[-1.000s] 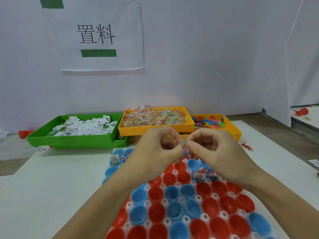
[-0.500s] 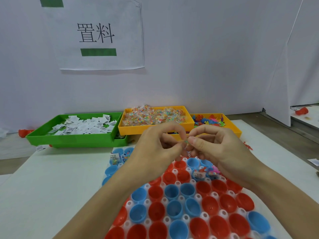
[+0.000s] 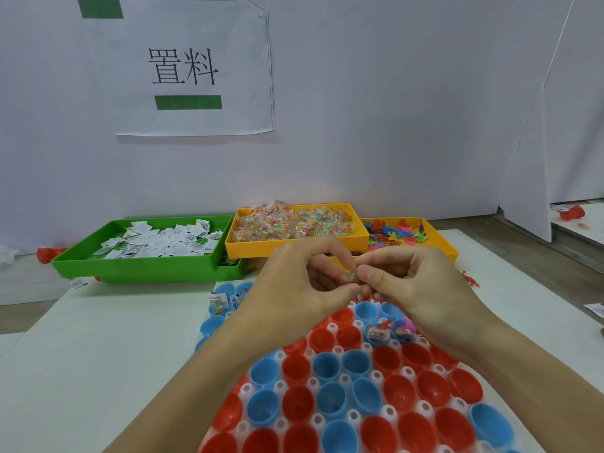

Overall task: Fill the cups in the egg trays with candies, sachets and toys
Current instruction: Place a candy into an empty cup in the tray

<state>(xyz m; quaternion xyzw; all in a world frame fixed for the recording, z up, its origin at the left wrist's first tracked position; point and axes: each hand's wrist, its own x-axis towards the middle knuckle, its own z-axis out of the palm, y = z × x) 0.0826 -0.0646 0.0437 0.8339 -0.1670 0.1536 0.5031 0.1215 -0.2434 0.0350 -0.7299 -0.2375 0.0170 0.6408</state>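
A small candy packet [image 3: 350,276] is pinched between the fingertips of the left hand [image 3: 294,289] and right hand [image 3: 415,289], held above the egg tray [image 3: 327,420] of red and blue cups. Bins of sachets [image 3: 163,240], candies [image 3: 294,222] and toys [image 3: 397,233] are set behind on the tabletop [image 3: 98,354].

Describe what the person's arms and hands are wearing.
Nothing visible: the left hand and right hand are bare, with no gloves, rings, watches or bands. Both forearms are uncovered to the frame's lower edge, with no sleeve in view.
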